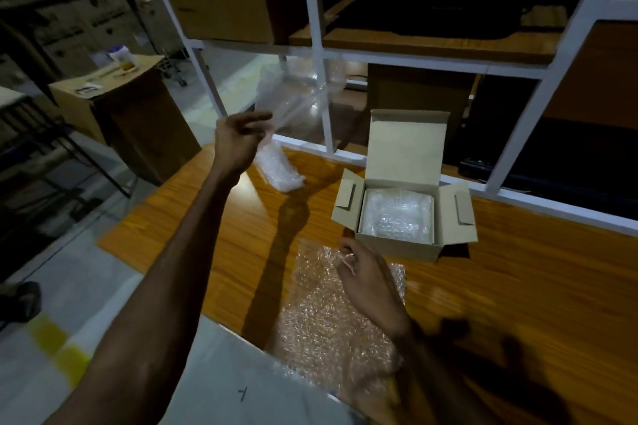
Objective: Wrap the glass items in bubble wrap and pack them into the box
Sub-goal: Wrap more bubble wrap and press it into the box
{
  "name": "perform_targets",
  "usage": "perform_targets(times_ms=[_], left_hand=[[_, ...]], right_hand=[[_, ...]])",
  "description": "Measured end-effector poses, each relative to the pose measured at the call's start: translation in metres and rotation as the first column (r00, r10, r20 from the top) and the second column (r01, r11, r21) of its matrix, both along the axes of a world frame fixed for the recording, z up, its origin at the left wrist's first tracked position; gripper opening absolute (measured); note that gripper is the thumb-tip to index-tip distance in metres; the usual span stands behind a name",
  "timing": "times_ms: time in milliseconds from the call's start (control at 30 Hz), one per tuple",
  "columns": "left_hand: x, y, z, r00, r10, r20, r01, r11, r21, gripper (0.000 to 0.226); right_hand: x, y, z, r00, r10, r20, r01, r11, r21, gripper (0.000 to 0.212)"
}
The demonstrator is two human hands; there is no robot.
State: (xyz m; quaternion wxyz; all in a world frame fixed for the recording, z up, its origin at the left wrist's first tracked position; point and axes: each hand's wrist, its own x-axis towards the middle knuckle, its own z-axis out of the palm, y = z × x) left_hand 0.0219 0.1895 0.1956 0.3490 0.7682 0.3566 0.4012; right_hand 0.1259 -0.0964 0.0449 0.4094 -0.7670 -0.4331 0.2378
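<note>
An open cardboard box (397,247) stands on the wooden table (518,286) with a bubble-wrapped bundle (397,214) inside it. My left hand (238,138) is raised over the table's far left and holds a clear plastic sheet (297,97) up in the air. Below that hand a second bubble-wrapped bundle (279,166) lies on the table. My right hand (366,272) pinches the far edge of a flat bubble wrap sheet (324,321) spread near the table's front edge, just in front of the box.
A white metal shelf frame (326,55) with wooden shelves and cartons rises right behind the table. A large brown carton (121,107) with small items on top stands on the floor to the left. A foot (24,300) shows at the left edge.
</note>
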Motion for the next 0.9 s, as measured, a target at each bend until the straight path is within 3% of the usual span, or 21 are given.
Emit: perform_targets(times_ms=[167,333,433,533,633,700,733,800,900], left_hand=[[-0.031,-0.05,0.031,0.96,-0.167,0.226,0.232,0.925,-0.301,0.035],[-0.052,-0.088,0.029,0.912,-0.104,0.397,0.331,0.76,-0.559,0.04],[-0.064,-0.102,0.007,0.877,-0.062,0.476,0.401,0.64,-0.655,0.039],[-0.074,-0.108,-0.023,0.861,-0.05,0.505,0.453,0.526,-0.72,0.041],[-0.08,-0.12,-0.053,0.87,-0.075,0.487,0.459,0.479,-0.748,0.06],[-0.082,-0.134,-0.077,0.875,-0.089,0.475,0.462,0.447,-0.766,0.068],[-0.083,-0.146,-0.088,0.889,-0.132,0.438,0.444,0.479,-0.757,0.072],[-0.084,-0.175,-0.103,0.924,-0.278,0.264,0.382,0.625,-0.681,0.082],[-0.08,-0.219,-0.128,0.882,-0.437,-0.175,0.314,0.824,-0.472,0.094]], right_hand=[[0.0,0.027,0.046,0.968,-0.035,-0.247,0.084,0.978,0.19,0.074],[0.01,0.039,0.096,0.837,0.049,-0.545,0.178,0.917,0.357,0.106],[0.02,0.041,0.104,0.723,0.075,-0.687,0.23,0.911,0.341,0.107],[0.026,0.041,0.1,0.615,0.099,-0.782,0.204,0.939,0.279,0.094],[0.026,0.034,0.089,0.604,-0.007,-0.797,0.26,0.947,0.19,0.039],[0.026,0.022,0.076,0.609,-0.092,-0.788,0.304,0.944,0.125,0.016],[0.026,0.013,0.067,0.589,-0.114,-0.8,0.324,0.94,0.105,0.013],[0.027,-0.007,0.047,0.55,-0.162,-0.819,0.37,0.927,0.065,0.013],[0.028,-0.046,0.02,0.486,-0.264,-0.833,0.464,0.886,-0.01,0.02]])
